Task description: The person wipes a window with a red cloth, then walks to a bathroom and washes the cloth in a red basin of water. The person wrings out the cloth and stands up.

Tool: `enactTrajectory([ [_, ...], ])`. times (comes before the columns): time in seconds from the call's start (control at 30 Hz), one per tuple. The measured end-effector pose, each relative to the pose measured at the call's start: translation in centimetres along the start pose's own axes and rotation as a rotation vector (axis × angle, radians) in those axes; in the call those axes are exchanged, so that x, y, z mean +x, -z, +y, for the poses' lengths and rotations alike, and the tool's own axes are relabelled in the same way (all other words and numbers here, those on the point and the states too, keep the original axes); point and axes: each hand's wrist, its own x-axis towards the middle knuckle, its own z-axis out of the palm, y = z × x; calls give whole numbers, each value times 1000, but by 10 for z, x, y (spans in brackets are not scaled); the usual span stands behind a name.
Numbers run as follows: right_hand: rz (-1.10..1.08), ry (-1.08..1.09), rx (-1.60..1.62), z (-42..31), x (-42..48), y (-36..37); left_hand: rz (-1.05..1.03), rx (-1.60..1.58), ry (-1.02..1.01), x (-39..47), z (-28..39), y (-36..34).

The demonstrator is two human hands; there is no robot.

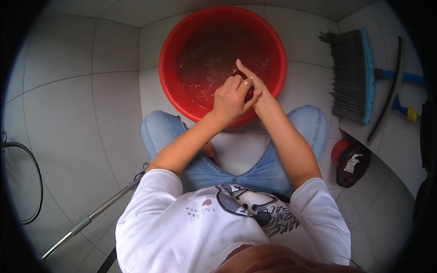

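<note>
My left hand (235, 92) has its fingers curled over a small dark red object (249, 94), pressed against my right hand (256, 81). My right hand lies behind and beside the object, one digit stretched out and its other fingers mostly hidden. The object's kind cannot be told. Both hands are wet and meet over the near right part of a big round red plastic basin (165, 86), which holds cloudy water (211, 58) with some foam or bubbles.
A broom head with grey bristles (350, 76) and a black rubber strip (389, 92) are at the right. Below them stands a small red bin (338, 150) with a dark liner. A metal pole (106, 202) slants at the lower left, near a dark hose (40, 181).
</note>
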Motion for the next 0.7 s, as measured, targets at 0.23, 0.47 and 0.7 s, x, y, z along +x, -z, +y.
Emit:
enactTrajectory([
  [0.23, 250, 391, 60, 18, 4, -15, 115, -194, 247, 2, -10, -22],
  [0.47, 488, 722, -287, 16, 11, -35, 191, -498, 874, 8, -32, -49],
  [0.7, 437, 877, -508, 2, 8, -46, 45, -920, 943, 20, -41, -23],
])
